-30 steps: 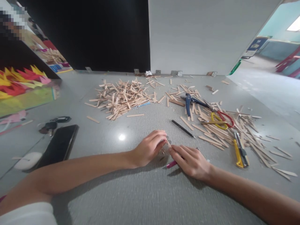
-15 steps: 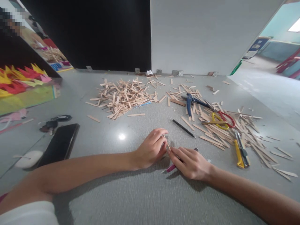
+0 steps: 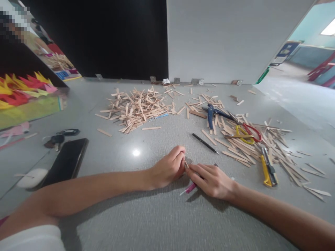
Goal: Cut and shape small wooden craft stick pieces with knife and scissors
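Pale narrow wooden strip (image 3: 186, 164) sits where your two hands meet, on the near-left side of the slim black pen-shaped tool (image 3: 205, 143). Your left hand (image 3: 166, 169) has its fingers curled together on the strip's far end; your right hand (image 3: 210, 181) has its fingertips drawn together at the near end. Neither hand is closer, since both appear to touch it. The strip's long axis runs away from you, leaning slightly left, so the wood lies between your left fingers and your right fingertips. How firmly each side pinches I cannot tell, as your fingers cover most of it. Beneath your right hand, nearer you than the black tool, shows a magenta-handled tool (image 3: 191, 188), its thin pale tip pointing left and towards you; whether you grip it is hidden. Farther out, a yellow-and-black box cutter (image 3: 268, 168) lies right of the black tool, and a loose heap of flat wooden sticks (image 3: 137, 108) spreads to its far left.
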The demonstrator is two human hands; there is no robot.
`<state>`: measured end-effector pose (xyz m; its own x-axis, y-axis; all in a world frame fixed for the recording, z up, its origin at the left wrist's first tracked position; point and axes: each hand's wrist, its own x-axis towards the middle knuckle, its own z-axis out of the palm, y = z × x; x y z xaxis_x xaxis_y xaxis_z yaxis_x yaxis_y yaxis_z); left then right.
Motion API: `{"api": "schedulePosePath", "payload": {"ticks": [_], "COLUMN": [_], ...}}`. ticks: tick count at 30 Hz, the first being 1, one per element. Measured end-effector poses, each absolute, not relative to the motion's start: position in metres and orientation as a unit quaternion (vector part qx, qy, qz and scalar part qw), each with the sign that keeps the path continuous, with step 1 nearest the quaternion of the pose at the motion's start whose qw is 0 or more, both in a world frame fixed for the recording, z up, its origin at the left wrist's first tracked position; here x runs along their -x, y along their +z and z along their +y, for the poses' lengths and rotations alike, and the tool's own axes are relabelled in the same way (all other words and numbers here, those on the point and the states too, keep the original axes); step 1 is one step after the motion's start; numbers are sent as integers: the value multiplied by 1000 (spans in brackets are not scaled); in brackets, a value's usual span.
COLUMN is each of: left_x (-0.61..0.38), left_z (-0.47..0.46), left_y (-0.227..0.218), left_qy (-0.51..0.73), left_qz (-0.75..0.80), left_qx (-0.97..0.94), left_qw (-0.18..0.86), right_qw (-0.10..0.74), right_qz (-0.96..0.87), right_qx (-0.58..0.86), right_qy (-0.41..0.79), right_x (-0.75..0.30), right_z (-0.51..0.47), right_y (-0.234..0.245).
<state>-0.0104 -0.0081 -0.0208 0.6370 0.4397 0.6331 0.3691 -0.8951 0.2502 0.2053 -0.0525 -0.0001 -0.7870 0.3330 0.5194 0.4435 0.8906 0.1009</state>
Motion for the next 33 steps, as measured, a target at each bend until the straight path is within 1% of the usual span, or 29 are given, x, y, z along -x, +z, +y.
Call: {"api": "schedulePosePath", "payload": {"ticks": [4, 8, 13, 16, 18, 21, 24, 27, 29, 33], "left_x": [10, 12, 17, 19, 18, 17, 15, 12, 10, 10], "left_z": [-7, -7, -4, -2, -1, -3, -9, -13, -14, -14], "left_y": [-23, -21, -20, -21, -22, -21, -17, -12, -10, -11], "left_qy": [374, 367, 365, 337, 320, 316, 310, 305, 303, 304], "left_qz": [229, 236, 245, 208, 182, 200, 248, 249, 241, 241], "left_qx": [-898, -898, -890, -910, -919, -902, -845, -779, -758, -756], "left_qw": [41, 61, 119, 125, 139, 217, 359, 489, 525, 527], "right_qw": [264, 267, 301, 336, 346, 346, 342, 340, 345, 340], "right_qz": [-936, -931, -900, -875, -863, -856, -864, -875, -874, -876], "right_qx": [202, 218, 303, 344, 362, 370, 344, 320, 321, 323], "right_qy": [-118, -119, -82, -61, -68, -105, -136, -128, -115, -112], "right_x": [-204, -204, -208, -209, -208, -208, -209, -209, -210, -210], "right_z": [-53, -54, -54, -53, -53, -53, -54, -53, -53, -52], "right_y": [1, 2, -4, -8, -9, -9, -7, -6, -5, -5]}}
